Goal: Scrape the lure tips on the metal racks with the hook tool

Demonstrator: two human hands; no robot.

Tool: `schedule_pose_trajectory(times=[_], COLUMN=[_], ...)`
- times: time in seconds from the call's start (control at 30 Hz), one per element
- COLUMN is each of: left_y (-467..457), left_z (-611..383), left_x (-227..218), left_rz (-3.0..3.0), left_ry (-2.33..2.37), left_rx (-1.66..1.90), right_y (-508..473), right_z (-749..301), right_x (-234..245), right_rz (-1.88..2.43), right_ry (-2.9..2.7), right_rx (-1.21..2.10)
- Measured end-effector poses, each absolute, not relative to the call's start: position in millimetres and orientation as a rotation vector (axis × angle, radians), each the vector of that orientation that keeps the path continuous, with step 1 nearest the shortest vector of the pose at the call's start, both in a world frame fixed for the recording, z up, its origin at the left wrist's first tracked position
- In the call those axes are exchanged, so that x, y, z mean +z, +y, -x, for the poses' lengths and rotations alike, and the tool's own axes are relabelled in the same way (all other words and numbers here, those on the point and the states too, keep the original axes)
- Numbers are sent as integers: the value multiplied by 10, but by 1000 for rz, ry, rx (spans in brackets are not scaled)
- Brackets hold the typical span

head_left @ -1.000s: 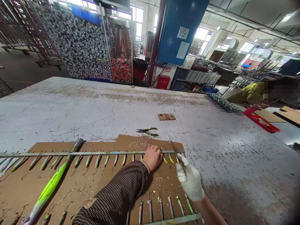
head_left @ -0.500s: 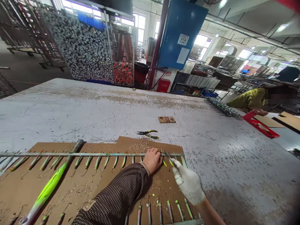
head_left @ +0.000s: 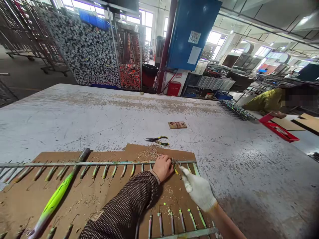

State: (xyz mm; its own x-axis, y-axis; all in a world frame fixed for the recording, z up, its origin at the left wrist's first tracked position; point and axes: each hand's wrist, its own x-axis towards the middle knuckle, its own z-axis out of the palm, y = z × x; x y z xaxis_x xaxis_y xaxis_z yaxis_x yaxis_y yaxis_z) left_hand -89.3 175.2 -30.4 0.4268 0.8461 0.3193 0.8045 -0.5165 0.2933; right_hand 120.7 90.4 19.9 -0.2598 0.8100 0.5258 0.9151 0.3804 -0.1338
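Note:
My bare left hand (head_left: 163,168), in a dark patterned sleeve, has its fingers curled over a long narrow metal bar (head_left: 104,163). Small painted fishing lures (head_left: 133,170) with hooks hang along this bar. White-gloved, my right hand (head_left: 198,190) closes around a thin greyish tool (head_left: 176,162), whose tip reaches the bar just right of my left fingers. Its exact kind is hard to make out. A yellow-tipped lure (head_left: 176,170) hangs between the two hands. Beneath them, brown cardboard (head_left: 94,199) is scattered with pale flakes.
Pliers (head_left: 157,140) with yellow-black handles lie beyond the cardboard, near a flat tag (head_left: 177,125). A large green-yellow lure (head_left: 56,199) crosses under the bar at left. A second bar (head_left: 191,234) of lures lies in front. At right are a red tray (head_left: 279,129) and a person's yellow sleeve (head_left: 265,100).
My right hand has shifted slightly left and up, bringing the tool closer to my left fingers. My left hand stays on the bar, almost unmoved. The view has tilted a little.

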Motion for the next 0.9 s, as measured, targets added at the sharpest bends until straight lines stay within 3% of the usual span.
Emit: schedule_pose_trajectory(times=[0.33,0.9], left_y=[1757,1758], left_z=[887,879], left_x=[-282,-251], left_rz=[-2528,-2500], left_ry=[1505,1504], left_rx=[646,627], right_y=[938,904], right_z=[-1220,-1202], right_x=[175,175], right_rz=[1469,1551], right_ry=[-2215,-2165], right_rx=[-366,-255])
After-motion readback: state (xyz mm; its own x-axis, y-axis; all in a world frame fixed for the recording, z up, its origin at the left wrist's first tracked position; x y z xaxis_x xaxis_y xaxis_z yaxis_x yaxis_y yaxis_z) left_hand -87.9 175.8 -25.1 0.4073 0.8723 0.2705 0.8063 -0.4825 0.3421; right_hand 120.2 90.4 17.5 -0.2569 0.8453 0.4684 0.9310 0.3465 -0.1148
